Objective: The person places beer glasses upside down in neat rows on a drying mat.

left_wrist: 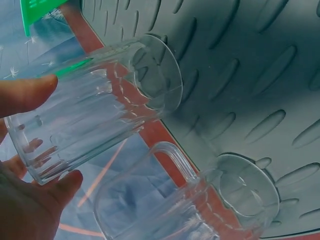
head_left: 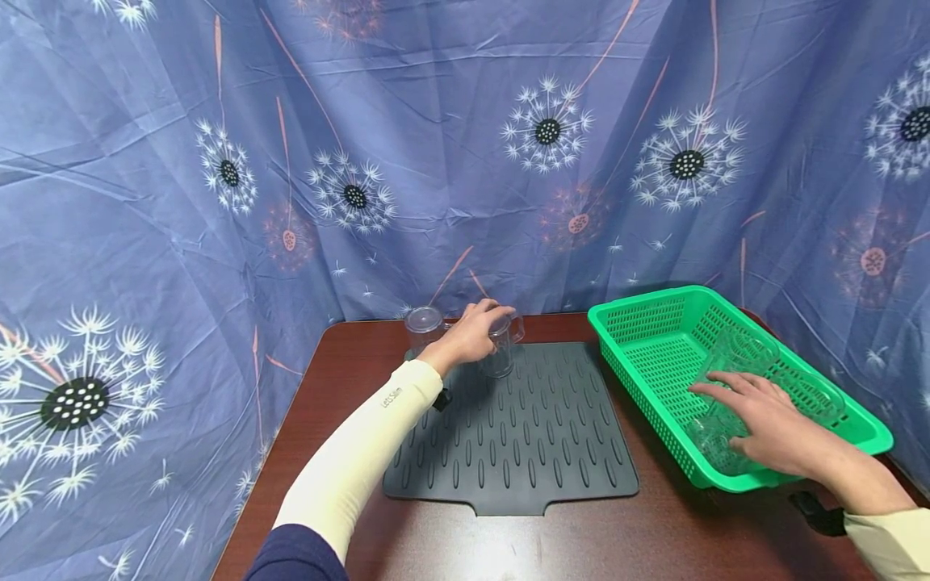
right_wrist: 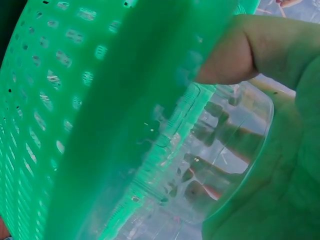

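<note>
Left first: fingers [left_wrist: 30, 92] and thumb curl round a ribbed clear glass [left_wrist: 95, 107], pinching it near its base; the left hand [head_left: 472, 332] holds that glass at the far edge of the grey drying mat [head_left: 512, 428], mouth down over the mat in the head view, tilted in the left wrist view. Just beside it, still at the mat's far edge, a clear handled mug [left_wrist: 200, 205] stands mouth down, its rim on the mat, close to the held glass but apart from it. One more clear glass [head_left: 424, 323] sits at the mat's far-left corner, near the left hand. White sleeve [head_left: 363, 452] on the left forearm crosses the mat's left side.

Right side: fingers [right_wrist: 235, 50] spread and bent over a clear glass [right_wrist: 220, 150] lying inside the green basket [head_left: 654, 323], which sits just right of the mat. Right hand [head_left: 770, 424] rests on that glass with the palm over it, thumb against the glass; whether it is truly gripped, cannot tell. More clear glassware [head_left: 748, 351] lies farther back in the basket. Mat and basket both sit on a dark brown table [head_left: 349, 355], blue dandelion-print curtain [head_left: 436, 145] behind the mat.
</note>
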A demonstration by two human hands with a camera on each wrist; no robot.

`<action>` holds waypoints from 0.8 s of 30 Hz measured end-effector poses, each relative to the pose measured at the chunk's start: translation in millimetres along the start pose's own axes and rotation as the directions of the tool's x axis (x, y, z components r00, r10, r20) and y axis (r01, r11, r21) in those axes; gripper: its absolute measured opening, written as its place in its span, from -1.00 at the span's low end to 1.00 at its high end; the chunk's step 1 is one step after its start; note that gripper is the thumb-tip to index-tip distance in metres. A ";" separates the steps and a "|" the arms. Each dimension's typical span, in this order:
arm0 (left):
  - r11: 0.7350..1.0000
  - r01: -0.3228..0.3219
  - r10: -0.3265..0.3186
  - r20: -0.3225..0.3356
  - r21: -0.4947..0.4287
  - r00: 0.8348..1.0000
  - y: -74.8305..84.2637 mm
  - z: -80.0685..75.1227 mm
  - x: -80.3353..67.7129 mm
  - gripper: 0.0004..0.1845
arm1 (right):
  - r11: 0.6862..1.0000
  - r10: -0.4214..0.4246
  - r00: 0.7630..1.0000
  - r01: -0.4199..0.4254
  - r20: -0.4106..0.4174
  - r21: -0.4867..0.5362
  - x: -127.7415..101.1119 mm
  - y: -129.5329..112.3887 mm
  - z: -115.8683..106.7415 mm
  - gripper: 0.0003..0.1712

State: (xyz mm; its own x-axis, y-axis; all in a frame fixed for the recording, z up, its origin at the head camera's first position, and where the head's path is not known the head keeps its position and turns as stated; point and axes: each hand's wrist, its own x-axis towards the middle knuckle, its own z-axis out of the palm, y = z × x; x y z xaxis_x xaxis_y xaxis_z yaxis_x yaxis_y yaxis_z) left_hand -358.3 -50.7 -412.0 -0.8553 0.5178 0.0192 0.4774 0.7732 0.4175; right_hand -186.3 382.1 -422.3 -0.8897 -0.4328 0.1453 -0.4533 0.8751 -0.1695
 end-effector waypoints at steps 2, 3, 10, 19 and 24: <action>1.000 0.001 -0.001 0.016 0.007 1.000 1.8 0.3 0.6 -0.08 | 1.000 0.009 1.000 -0.009 0.007 0.008 0.1 -0.7 -0.2 -0.01; 1.000 0.000 -0.001 0.024 0.012 1.000 2.8 0.5 0.8 -0.09 | 1.000 0.010 1.000 -0.010 0.004 0.008 0.2 -0.9 -0.2 -0.01; 0.999 0.009 -0.010 0.017 0.054 1.000 8.5 4.4 0.9 -0.23 | 1.000 0.010 1.000 -0.010 -0.022 0.006 -0.2 -2.3 0.3 -0.02; 0.993 0.050 -0.039 -0.104 0.107 0.994 6.9 8.1 2.1 -0.37 | 1.000 0.019 0.999 -0.019 -0.025 -0.006 0.3 -4.3 0.5 -0.04; 0.989 0.090 -0.075 -0.129 0.119 0.989 8.6 7.6 4.6 -0.36 | 1.000 0.027 0.999 -0.027 -0.027 -0.011 0.5 -3.6 0.6 -0.03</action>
State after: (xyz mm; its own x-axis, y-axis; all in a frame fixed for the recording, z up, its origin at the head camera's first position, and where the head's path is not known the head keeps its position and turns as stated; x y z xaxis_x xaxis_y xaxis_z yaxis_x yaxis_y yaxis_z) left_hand -356.6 -38.8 -415.3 -0.9073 0.4072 0.1048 0.4190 0.8548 0.3062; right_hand -185.1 378.6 -422.2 -0.8998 -0.4031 0.1672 -0.4284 0.8889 -0.1624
